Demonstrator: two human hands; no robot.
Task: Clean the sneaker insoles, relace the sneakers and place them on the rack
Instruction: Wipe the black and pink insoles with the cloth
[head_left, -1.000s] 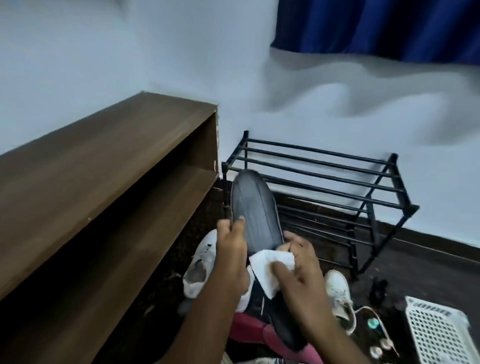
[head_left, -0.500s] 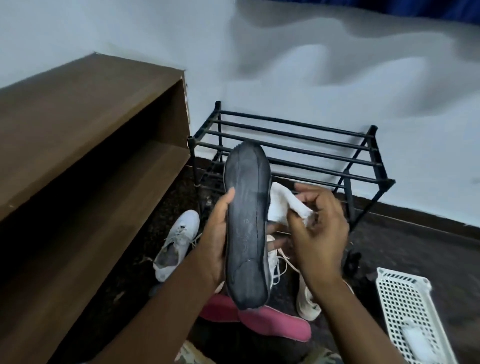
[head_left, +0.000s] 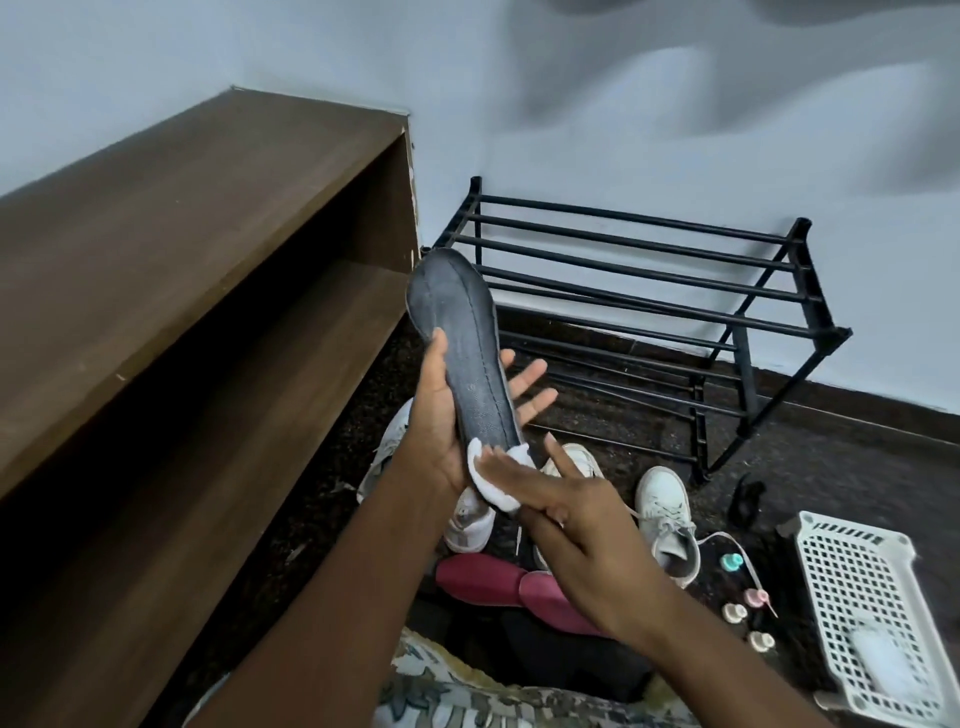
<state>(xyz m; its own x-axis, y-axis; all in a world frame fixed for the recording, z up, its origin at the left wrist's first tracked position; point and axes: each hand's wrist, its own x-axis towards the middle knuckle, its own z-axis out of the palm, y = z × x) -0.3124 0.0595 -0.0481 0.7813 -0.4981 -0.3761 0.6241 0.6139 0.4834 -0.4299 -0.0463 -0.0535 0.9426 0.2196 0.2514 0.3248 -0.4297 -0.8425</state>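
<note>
My left hand (head_left: 441, 415) grips a dark grey insole (head_left: 467, 353) by its middle, thumb on the near edge and fingers spread behind it. The insole's toe end points up towards the black shoe rack (head_left: 623, 260). At the heel end, my right hand (head_left: 571, 519) pinches a white wipe (head_left: 493, 483) against the insole, with the index finger raised. Below my hands, white sneakers (head_left: 665, 514) lie on the dark floor, one (head_left: 467, 525) partly hidden by my left wrist. A loose lace trails beside them.
A brown wooden shelf unit (head_left: 208, 260) fills the left side. Maroon insoles (head_left: 483, 577) lie under my right forearm. At the right stand a white perforated basket (head_left: 857, 597), several small pastel bottles (head_left: 732, 564) and a black object (head_left: 748, 499).
My right hand brought the wipe from beside the insole's upper half down to its heel end. The insole now tilts left. My view dropped lower over the floor.
</note>
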